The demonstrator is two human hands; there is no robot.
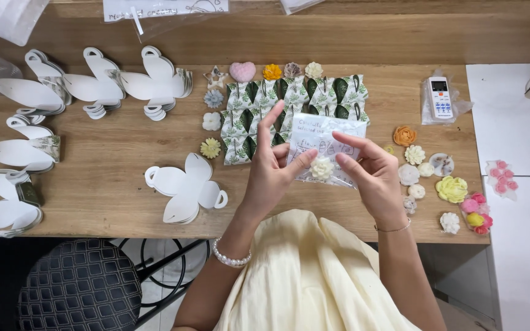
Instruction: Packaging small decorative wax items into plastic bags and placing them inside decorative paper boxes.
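Both hands meet above a wooden table (124, 153). The left hand (272, 171) and right hand (372, 171) pinch a clear plastic bag (326, 135) with a paper slip inside, and a cream flower-shaped piece (322, 168) sits between the thumbs. Behind the bag lie leaf-patterned folded boxes (259, 107). A flat white box blank (185, 187) lies left of the hands, a white remote control (441, 98) well to the right
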